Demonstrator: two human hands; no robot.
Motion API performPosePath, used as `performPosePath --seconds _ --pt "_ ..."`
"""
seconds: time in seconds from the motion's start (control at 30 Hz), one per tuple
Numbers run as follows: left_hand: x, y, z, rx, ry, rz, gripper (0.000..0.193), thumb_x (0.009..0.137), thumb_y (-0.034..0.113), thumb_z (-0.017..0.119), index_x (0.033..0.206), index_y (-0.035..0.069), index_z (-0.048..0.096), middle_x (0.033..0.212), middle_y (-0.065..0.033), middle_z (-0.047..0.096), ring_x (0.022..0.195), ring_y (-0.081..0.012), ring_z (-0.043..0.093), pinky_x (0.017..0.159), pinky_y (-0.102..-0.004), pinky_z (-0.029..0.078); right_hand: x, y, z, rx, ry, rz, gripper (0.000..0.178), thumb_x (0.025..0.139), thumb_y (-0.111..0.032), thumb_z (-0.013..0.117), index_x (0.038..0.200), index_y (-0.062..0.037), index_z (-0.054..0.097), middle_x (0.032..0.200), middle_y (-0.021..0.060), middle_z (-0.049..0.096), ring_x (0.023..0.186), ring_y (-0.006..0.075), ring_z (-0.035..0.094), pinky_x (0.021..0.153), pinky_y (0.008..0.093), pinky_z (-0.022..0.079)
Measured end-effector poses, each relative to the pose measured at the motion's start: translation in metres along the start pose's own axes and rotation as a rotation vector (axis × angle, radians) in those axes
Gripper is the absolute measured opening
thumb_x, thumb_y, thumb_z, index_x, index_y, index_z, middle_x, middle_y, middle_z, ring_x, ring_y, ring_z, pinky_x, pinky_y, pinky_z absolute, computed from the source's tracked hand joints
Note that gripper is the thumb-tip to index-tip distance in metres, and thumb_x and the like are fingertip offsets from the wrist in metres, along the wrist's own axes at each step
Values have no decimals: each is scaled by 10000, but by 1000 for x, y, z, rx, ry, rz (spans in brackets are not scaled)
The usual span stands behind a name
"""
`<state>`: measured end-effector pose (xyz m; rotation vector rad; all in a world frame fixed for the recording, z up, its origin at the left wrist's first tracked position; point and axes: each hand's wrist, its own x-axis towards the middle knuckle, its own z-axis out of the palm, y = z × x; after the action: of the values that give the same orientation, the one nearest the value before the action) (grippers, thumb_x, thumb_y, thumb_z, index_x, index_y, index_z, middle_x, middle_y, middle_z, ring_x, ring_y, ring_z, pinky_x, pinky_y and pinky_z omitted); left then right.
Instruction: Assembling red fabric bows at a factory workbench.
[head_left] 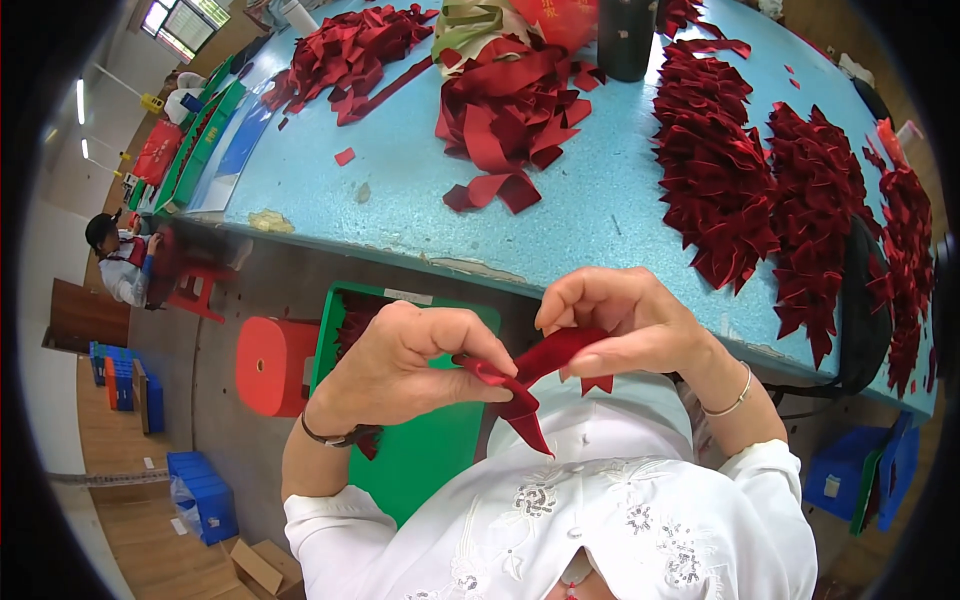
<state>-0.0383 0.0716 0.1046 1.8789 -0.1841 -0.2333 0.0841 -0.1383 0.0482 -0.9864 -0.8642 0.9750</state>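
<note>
A dark red velvet ribbon (562, 352) is stretched between my two hands, just above my lap and in front of the table edge. My left hand (425, 365) pinches it between thumb and fingers where the strip folds over, and one pointed tail hangs below. My right hand (630, 325) grips the other end between thumb and fingers; a short notched tail shows under the thumb. Beneath my left hand is a green crate (425, 470) with more red ribbon pieces (355, 325) along its left side.
On the blue table (350, 210) lie heaps of loose red ribbon (510, 110) and long rows of folded ribbon bows (710, 170). A black cylinder (627, 40) stands at the back. A red stool (272, 367) is left of the crate. Another person (125, 260) sits far left.
</note>
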Motion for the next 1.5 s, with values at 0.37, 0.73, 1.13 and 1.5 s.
performPosePath --seconds 0.37,0.73,1.13,1.5 --pt "17 -25 -4 -53 -28 15 170 715 38 768 856 22 674 733 -31 669 670 -76 613 614 -213 473 4 10 -18 -579 -8 -158 124 824 -119 706 837 -1 668 672 61 644 567 96 599 494 223 456" --pt "19 -31 -6 -115 -73 -52 171 710 32 772 844 14 668 736 -15 661 663 -56 580 603 -205 455 3 7 -22 -386 -68 282 322 901 -278 619 766 12 661 610 43 607 555 91 565 505 248 456" --pt "10 -31 -7 -280 -51 -90 157 718 -7 756 842 -12 660 751 -19 653 696 -53 566 631 -201 445 -9 10 -28 -193 -82 256 192 854 -170 680 831 22 683 656 43 643 582 73 591 505 210 456" --pt "8 -35 -10 -306 -63 -158 159 723 -10 754 847 -17 656 741 -10 638 677 -50 553 608 -196 432 -10 15 -27 -525 -64 84 192 884 -153 634 803 16 674 604 62 620 487 120 555 450 246 423"
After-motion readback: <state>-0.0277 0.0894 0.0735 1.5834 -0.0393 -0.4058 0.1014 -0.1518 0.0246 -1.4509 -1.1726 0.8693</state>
